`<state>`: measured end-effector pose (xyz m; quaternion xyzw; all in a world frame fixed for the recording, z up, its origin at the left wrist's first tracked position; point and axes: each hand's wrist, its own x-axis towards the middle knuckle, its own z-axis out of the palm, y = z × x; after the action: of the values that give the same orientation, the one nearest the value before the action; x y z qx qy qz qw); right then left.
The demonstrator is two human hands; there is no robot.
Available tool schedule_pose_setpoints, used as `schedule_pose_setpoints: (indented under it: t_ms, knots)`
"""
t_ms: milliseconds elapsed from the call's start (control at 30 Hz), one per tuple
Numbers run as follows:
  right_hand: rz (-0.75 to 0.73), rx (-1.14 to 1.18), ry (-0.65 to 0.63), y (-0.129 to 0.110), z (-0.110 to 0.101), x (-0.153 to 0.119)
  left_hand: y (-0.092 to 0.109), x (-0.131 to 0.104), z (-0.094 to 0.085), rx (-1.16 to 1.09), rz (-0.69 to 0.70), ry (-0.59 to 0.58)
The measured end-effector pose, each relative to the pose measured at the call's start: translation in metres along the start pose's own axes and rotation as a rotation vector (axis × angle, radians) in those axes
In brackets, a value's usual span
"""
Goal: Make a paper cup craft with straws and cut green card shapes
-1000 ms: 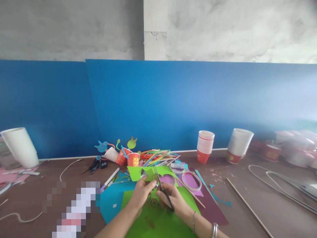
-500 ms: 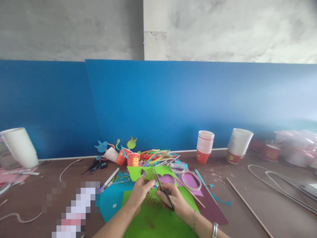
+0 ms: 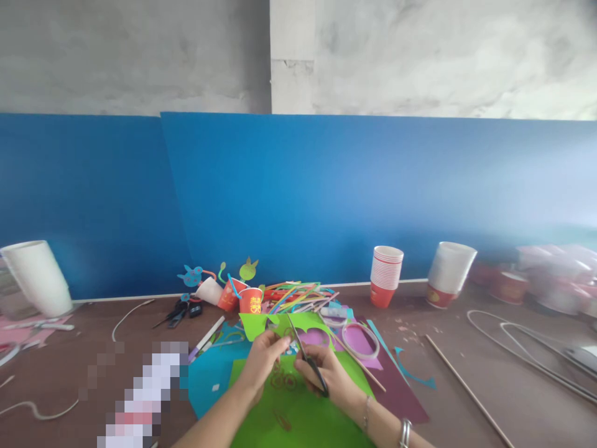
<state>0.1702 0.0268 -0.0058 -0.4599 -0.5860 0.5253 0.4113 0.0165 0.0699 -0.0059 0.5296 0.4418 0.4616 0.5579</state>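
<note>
Black-handled scissors (image 3: 313,372) are gripped in my right hand (image 3: 326,370), their blades pointing up and away and slightly left. My left hand (image 3: 263,361) is pinched closed just left of the blades; whatever lies between its fingertips is too small to make out. Beneath both hands lies a green paper sheet (image 3: 303,417) with reddish-brown rings and an oval drawn on it. Beyond the fingers rests a cut green paper piece (image 3: 254,323) with rounded cut-outs.
Blue paper (image 3: 205,379) and purple paper (image 3: 401,398) lie under the green sheet. Behind are colourful straws (image 3: 298,295), a red cup (image 3: 250,300) and stacked cups (image 3: 386,274). Tape rolls (image 3: 360,341), a second pair of scissors (image 3: 180,311) and a wooden stick (image 3: 466,389) surround the work.
My left hand has shifted slightly left, so the gap to the scissors is a little wider. My right hand and the scissors have hardly moved.
</note>
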Motion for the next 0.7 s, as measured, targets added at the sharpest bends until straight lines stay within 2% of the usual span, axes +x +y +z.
schedule_pose_setpoints:
  t_ms: [500,700]
  knots:
    - [0.023,0.001,0.006,0.0024,0.0014,0.0022,-0.0019,0.0019,-0.0018,0.015,0.07,-0.016]
    - [0.025,0.048,0.005,0.0076,0.0018,0.0038,-0.0014,-0.001,-0.0004,0.043,0.061,-0.067]
